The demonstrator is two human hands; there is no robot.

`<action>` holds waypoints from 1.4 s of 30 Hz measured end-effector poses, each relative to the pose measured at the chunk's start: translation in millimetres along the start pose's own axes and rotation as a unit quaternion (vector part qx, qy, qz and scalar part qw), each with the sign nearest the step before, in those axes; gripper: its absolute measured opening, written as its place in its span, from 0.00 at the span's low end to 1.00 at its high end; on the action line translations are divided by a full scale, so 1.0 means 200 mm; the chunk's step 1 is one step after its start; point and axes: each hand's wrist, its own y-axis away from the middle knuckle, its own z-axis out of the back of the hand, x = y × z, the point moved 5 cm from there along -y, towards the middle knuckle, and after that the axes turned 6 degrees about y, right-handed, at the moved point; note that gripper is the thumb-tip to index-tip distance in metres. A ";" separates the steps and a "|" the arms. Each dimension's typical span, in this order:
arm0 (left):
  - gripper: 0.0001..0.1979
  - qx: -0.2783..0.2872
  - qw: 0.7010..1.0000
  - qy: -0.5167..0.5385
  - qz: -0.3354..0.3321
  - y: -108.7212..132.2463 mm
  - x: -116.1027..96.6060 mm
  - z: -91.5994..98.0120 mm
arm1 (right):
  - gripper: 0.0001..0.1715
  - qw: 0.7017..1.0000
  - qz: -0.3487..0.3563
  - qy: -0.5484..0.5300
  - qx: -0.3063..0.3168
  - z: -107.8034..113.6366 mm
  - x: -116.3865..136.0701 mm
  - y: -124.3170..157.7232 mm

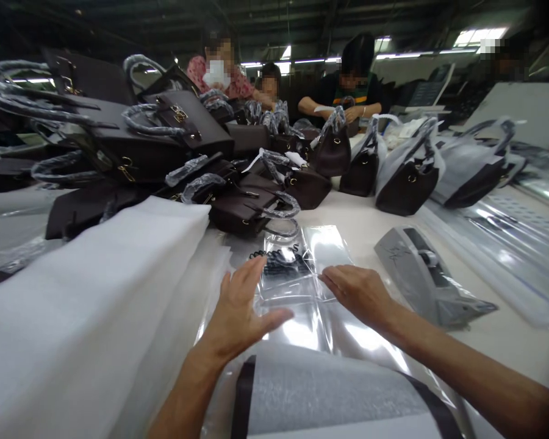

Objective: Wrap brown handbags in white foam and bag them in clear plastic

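Note:
My left hand (244, 308) is over the left side of a stack of clear plastic bags (297, 314), its fingers spread and thumb held apart. My right hand (359, 292) is at the right side of the same stack, fingers pressed together and pointing left; whatever is between them is hidden. Ahead of both hands, a bunch of black coiled cords (283, 262) lies on the clear plastic. Nearest to me is a dark brown piece (242, 396), probably a handbag, covered by a whitish translucent sheet (333, 390).
White foam sheets (91, 274) are stacked at left. Dark brown handbags (192, 122) with wrapped handles pile up behind them. A grey tape dispenser (423, 274) stands at right, near long plastic sleeves (507, 256). Several co-workers, one in a black top (377, 91), are across the table.

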 end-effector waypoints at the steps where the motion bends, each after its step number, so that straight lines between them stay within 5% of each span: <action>1: 0.41 -0.006 0.999 -0.048 -0.014 0.00 -0.05 -0.02 | 0.17 1.000 0.002 -0.001 -0.005 0.02 0.02 -0.01; 5: 0.18 -0.046 0.975 -0.213 0.029 -0.01 -0.02 0.00 | 0.19 0.999 0.022 -0.002 -0.025 0.09 0.07 0.01; 9: 0.15 -0.075 0.974 -0.204 0.057 0.08 0.18 0.13 | 0.19 0.997 0.048 -0.027 -0.054 0.10 0.02 0.09; 12: 0.16 0.010 0.987 -0.151 0.054 0.16 0.24 0.15 | 0.17 0.996 0.036 -0.074 -0.038 0.06 -0.03 0.11; 16: 0.16 0.121 0.992 -0.027 0.025 0.17 0.16 0.08 | 0.16 0.991 0.031 -0.125 0.044 0.02 -0.04 0.07; 20: 0.16 0.118 0.992 0.021 -0.026 0.10 0.06 0.06 | 0.17 0.974 0.081 -0.180 0.112 0.03 -0.02 0.04; 24: 0.16 0.102 0.995 0.014 0.014 0.07 0.05 0.09 | 0.20 0.949 0.117 -0.250 0.154 0.04 -0.02 0.06; 28: 0.16 0.064 0.996 0.049 -0.028 0.04 -0.07 0.06 | 0.17 0.928 0.072 -0.327 0.167 0.02 -0.02 0.07; 31: 0.23 0.112 0.991 -0.006 -0.072 -0.01 -0.20 -0.04 | 0.17 0.916 0.006 -0.363 0.168 0.00 -0.01 0.05; 33: 0.14 0.141 0.986 -0.043 -0.073 -0.04 -0.23 -0.10 | 0.19 0.915 -0.007 -0.367 0.166 -0.01 -0.01 0.03; 42: 0.19 0.263 0.957 0.114 -0.029 -0.01 -0.12 -0.16 | 0.20 0.918 0.060 -0.350 0.174 0.01 0.01 0.07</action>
